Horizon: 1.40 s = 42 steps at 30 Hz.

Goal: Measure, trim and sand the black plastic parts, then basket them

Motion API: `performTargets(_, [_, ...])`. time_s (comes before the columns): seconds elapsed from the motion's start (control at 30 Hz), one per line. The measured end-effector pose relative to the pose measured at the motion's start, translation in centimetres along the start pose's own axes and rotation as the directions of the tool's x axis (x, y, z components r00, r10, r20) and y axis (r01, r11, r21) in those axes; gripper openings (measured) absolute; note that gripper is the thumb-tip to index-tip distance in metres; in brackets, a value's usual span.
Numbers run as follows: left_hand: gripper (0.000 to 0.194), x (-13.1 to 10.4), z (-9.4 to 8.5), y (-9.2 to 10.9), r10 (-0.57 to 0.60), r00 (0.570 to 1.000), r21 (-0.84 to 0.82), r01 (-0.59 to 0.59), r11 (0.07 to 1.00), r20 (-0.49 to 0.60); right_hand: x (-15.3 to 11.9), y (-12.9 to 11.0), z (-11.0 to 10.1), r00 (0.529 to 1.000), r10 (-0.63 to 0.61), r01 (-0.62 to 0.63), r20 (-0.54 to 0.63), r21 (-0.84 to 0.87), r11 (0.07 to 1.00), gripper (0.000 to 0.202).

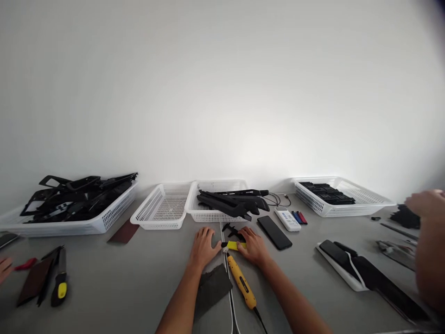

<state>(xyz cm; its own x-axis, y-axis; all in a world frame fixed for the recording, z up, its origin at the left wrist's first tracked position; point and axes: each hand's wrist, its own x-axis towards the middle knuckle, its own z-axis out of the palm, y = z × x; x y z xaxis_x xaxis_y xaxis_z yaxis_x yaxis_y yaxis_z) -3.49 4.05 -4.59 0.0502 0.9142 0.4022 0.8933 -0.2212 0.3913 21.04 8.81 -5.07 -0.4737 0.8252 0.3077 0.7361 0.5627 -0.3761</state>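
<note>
At the left edge, a co-worker's hand (pixel 4 269) shows in part, below a white basket (pixel 100 226) heaped with black parts. A dark-handled tool with a yellow button (pixel 60 284) lies on the grey table (pixel 114 287), with a brown sheet (pixel 124 232) farther right, near a second white basket (pixel 158 225). The person's left hand (pixel 202 247) is palm down, fingers spread; whether its thumb touches the yellow tool cannot be told. A dark sheet (pixel 212 288) lies by that wrist. The yellow tool (pixel 236 246) lies between the hands, gripped by the right hand (pixel 254 248); the hands are apart. A yellow corded tool (pixel 242 282) lies just below. Right of these are a black phone (pixel 274 232), a white device (pixel 287 219), a basket of black pieces (pixel 363 209) and another person's forearm (pixel 431 250).
</note>
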Motion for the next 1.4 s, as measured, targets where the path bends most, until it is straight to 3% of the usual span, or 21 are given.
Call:
performTargets(0.47, [0.028, -0.7, -0.1, -0.7, 0.047, 0.999, -0.067, -0.046, 0.997, 0.013, 0.2, 0.5, 1.7, 0.999, -0.022, 0.022, -0.023, -0.023, 1.000, 0.037])
performTargets(0.83, [0.029, -0.8, -0.4, -0.8, 0.013, 0.997, -0.074, -0.019, 0.997, -0.080, -0.3, 0.9, 1.6, 0.974, -0.130, 0.118, -0.183, -0.079, 0.990, 0.022])
performTargets(1.0, [0.030, -0.9, -0.5, -0.8, 0.025, 0.990, -0.082, -0.037, 0.996, -0.139, -1.9, -0.5, 1.2, 0.947, -0.187, 0.163, -0.262, -0.111, 0.980, 0.017])
performTargets(1.1, [0.031, -1.1, -0.9, -0.9, 0.017, 0.982, -0.093, -0.035, 0.995, -0.187, -2.4, -2.2, -0.7, 0.932, -0.218, 0.190, -0.291, -0.122, 0.974, 0.019])
performTargets(1.27, [0.035, -2.4, -3.1, -0.6, -0.070, 0.954, -0.130, 0.033, 0.991, -0.291, 1.1, -4.5, -7.6, 0.862, -0.253, 0.145, -0.440, -0.263, 0.954, 0.034])
performTargets(1.33, [0.036, -4.2, -4.5, -0.1, -0.157, 0.932, -0.208, 0.091, 0.974, -0.328, 3.5, -4.6, -9.7, 0.889, -0.242, 0.116, -0.388, -0.322, 0.940, 0.053])
performTargets(1.4, [0.036, -6.8, -5.8, 0.4, -0.259, 0.911, -0.298, 0.163, 0.941, -0.321, 5.5, -4.4, -10.4, 0.924, -0.269, 0.151, -0.271, -0.387, 0.909, 0.054])
